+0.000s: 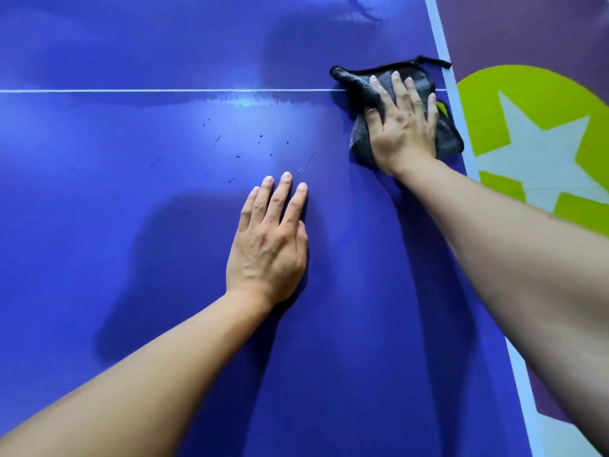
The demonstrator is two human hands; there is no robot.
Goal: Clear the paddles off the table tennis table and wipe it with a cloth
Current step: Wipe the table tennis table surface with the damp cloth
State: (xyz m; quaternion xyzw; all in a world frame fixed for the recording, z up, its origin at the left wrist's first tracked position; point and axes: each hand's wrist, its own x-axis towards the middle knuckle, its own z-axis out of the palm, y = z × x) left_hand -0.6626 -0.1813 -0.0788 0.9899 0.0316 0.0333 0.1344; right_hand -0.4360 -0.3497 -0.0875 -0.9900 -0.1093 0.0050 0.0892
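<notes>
Bright, even light strikes the glossy blue table tennis table (99,225), with a pale glare pooling just below its white centre line (131,91). A broad soft shadow falls left of the left hand (267,245). The wide-angle lens stretches both forearms toward the lower corners. Focus is mostly crisp.

Left grip (267,245) and right grip (403,127) lie flat (palms down).
</notes>
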